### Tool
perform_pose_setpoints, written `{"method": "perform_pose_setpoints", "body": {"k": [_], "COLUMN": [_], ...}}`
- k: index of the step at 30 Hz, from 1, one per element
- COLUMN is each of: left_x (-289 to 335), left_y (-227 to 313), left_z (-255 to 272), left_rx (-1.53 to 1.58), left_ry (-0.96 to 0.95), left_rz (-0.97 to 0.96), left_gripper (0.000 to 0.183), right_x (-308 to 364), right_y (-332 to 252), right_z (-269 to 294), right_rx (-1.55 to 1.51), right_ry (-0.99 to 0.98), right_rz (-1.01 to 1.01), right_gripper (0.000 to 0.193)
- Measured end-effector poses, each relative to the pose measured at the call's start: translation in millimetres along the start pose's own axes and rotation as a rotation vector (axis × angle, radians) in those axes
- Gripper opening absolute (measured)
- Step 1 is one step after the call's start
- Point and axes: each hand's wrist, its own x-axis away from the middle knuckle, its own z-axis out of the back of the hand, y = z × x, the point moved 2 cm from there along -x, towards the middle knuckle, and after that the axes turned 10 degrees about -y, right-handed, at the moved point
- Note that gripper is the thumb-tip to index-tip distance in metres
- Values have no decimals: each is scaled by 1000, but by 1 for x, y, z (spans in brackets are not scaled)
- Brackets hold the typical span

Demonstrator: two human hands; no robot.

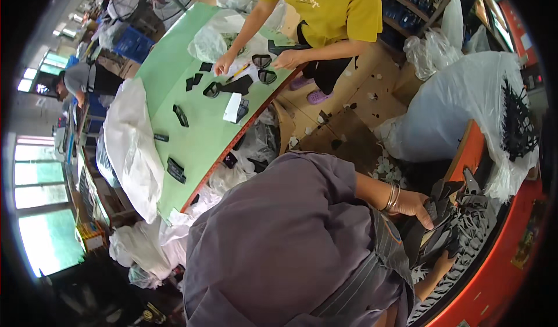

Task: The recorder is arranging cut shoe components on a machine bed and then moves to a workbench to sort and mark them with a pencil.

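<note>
At the right, my left hand [414, 206], with bangles at its wrist, is closed with thumb and fingers on a flat black piece [440, 212]. Below it, my right hand [444, 265] is curled round another dark piece [453, 248], partly hidden. Both hands are over a heap of thin grey and black strips [474, 222] beside an orange-red edge [494, 280]. Several black cut pieces lie among the strips near my fingers. The exact kind of these pieces is too small to make out.
A co-worker in a yellow shirt [331, 7] handles black pieces at a green table [203, 135], where black ring-shaped parts [261, 61] and a pencil [238, 72] lie. A large clear plastic bag [453, 106] stands at the right. Scraps [386, 167] litter the floor.
</note>
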Motion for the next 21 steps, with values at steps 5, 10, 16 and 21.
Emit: {"method": "perform_pose_setpoints", "body": {"k": [5, 10, 16, 21], "left_x": [21, 48, 80, 91], "left_y": [-24, -56, -74, -84], "left_z": [-26, -51, -66, -72], "left_rx": [35, -55, -165, -237], "left_ry": [42, 107, 214, 259], "left_rz": [-11, 3, -71, -106], "left_gripper": [46, 43, 47, 50], "right_x": [3, -2, 40, 83], "right_y": [31, 58, 96, 89], "right_z": [-11, -12, 16, 59], "right_rx": [-88, -468, -1169, -1344], "right_ry": [89, 88, 253, 196], "right_rz": [21, 143, 86, 115], "right_gripper": [63, 58, 45, 38]}}
